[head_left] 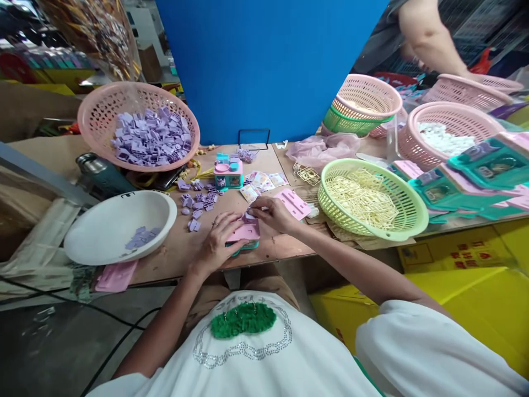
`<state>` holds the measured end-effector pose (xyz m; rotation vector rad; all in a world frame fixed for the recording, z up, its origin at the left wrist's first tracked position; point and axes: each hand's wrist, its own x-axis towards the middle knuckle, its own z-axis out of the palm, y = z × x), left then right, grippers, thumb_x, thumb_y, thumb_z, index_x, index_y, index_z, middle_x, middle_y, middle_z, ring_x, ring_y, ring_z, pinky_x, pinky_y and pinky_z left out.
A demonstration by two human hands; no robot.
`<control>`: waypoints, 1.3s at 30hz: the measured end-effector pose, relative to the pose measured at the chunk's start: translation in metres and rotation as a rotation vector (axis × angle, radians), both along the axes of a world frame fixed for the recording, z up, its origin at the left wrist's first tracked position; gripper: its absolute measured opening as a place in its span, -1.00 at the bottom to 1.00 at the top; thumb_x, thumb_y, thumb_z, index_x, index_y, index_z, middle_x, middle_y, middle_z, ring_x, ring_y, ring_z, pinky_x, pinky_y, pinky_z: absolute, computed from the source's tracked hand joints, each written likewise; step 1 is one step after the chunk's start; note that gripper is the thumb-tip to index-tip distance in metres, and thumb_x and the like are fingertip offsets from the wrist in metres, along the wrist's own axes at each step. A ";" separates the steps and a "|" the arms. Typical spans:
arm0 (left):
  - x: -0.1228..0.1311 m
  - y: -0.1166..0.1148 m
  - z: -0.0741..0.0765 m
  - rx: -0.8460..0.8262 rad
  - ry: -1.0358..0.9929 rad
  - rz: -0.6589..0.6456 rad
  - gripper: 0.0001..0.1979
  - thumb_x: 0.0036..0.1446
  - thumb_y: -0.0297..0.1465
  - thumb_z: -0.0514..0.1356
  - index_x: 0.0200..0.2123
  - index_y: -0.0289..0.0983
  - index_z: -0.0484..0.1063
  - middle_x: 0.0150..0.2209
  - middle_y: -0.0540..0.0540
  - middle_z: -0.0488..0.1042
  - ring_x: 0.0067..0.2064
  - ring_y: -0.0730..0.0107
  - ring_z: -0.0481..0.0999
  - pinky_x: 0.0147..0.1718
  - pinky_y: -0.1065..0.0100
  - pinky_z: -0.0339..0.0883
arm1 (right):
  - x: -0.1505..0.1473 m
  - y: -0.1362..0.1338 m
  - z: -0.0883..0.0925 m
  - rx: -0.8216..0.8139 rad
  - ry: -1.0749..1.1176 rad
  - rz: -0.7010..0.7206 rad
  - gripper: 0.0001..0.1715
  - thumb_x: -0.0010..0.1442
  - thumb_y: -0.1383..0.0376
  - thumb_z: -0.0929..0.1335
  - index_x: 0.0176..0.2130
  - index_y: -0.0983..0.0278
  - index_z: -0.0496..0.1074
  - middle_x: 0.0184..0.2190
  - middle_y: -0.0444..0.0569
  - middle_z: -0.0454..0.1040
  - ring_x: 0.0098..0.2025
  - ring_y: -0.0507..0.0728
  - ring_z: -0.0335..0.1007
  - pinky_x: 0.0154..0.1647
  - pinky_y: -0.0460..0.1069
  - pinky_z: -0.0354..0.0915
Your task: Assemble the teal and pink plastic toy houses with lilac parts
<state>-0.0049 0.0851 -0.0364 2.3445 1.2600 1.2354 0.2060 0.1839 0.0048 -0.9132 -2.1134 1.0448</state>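
A small pink and teal toy body [247, 234] lies near the table's front edge. My left hand [219, 238] grips its left side, fingers curled over the pink top. My right hand [270, 212] pinches a small purple piece [249, 216] down onto the toy's far end. Loose purple pieces [198, 201] lie scattered just beyond my left hand. A finished teal and pink toy [228, 172] stands behind them, next to small sticker sheets [260, 182]. A loose pink plate [294, 203] lies right of my right hand.
A pink basket [99, 113] of purple pieces sits far left, above a white bowl [95, 231]. A green basket [413, 215] of cream parts stands on the right, with stacked teal toys [467, 179] and more pink baskets [433, 113] beyond. Another person's arm [425, 33] is at top right.
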 end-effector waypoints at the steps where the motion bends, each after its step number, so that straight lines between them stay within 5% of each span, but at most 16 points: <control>1: 0.000 0.000 0.000 0.004 0.001 -0.001 -0.63 0.29 -0.35 0.33 0.15 -0.18 0.48 0.19 -0.25 0.52 0.29 0.03 0.42 0.28 -0.11 0.37 | -0.001 -0.001 -0.001 0.034 -0.011 -0.005 -0.45 0.32 -0.10 0.39 -0.33 0.32 0.62 -0.36 0.03 0.53 -0.33 0.09 0.39 -0.29 -0.04 0.25; 14: 0.005 -0.004 0.004 -0.011 0.098 0.045 -0.46 0.30 -0.29 0.31 0.30 -0.14 0.33 0.28 -0.26 0.41 0.33 -0.01 0.38 0.35 -0.12 0.28 | -0.005 -0.014 -0.006 0.421 -0.102 0.083 -0.64 0.44 0.29 0.25 -0.24 0.29 0.61 -0.33 0.09 0.48 -0.24 0.17 0.35 -0.21 0.03 0.28; 17: 0.006 -0.003 0.003 0.024 0.170 0.054 -0.53 0.31 -0.27 0.31 0.25 -0.14 0.42 0.28 -0.24 0.43 0.32 -0.04 0.38 0.35 -0.12 0.26 | -0.004 -0.015 -0.006 0.341 -0.061 0.072 -0.62 0.44 0.22 0.27 -0.24 0.30 0.61 -0.32 0.10 0.49 -0.22 0.17 0.38 -0.19 0.04 0.30; 23: 0.002 -0.002 -0.003 0.050 0.230 0.066 -0.51 0.34 -0.26 0.26 0.30 -0.13 0.38 0.25 -0.22 0.48 0.31 -0.02 0.41 0.31 -0.03 0.32 | 0.004 -0.005 -0.004 -0.090 -0.034 0.035 -0.53 0.31 -0.05 0.41 -0.28 0.31 0.62 -0.34 0.03 0.54 -0.29 0.12 0.42 -0.27 -0.03 0.29; 33: 0.000 0.001 -0.003 0.098 0.275 0.023 -0.52 0.36 -0.29 0.23 0.31 -0.18 0.39 0.26 -0.26 0.47 0.32 -0.05 0.40 0.31 -0.08 0.33 | -0.008 -0.044 -0.037 0.205 0.077 -0.265 -0.65 0.43 0.17 0.31 -0.19 0.28 0.63 -0.38 0.01 0.44 -0.28 0.13 0.37 -0.25 0.00 0.30; 36: -0.001 0.001 -0.003 0.094 0.265 0.027 -0.54 0.37 -0.29 0.23 0.29 -0.19 0.39 0.23 -0.26 0.49 0.31 -0.03 0.42 0.31 -0.08 0.35 | -0.004 -0.028 -0.021 0.150 0.005 -0.158 -0.75 0.35 0.21 0.37 -0.17 0.32 0.61 -0.33 0.01 0.53 -0.32 0.08 0.42 -0.30 -0.06 0.31; 39: -0.001 0.001 -0.003 0.066 0.196 0.020 -0.52 0.35 -0.26 0.25 0.29 -0.19 0.35 0.25 -0.26 0.47 0.32 0.01 0.41 0.31 -0.06 0.36 | -0.003 0.000 0.016 0.025 -0.226 0.050 -0.84 0.25 0.28 0.43 -0.28 0.35 0.57 -0.43 -0.05 0.55 -0.44 0.03 0.41 -0.39 -0.10 0.28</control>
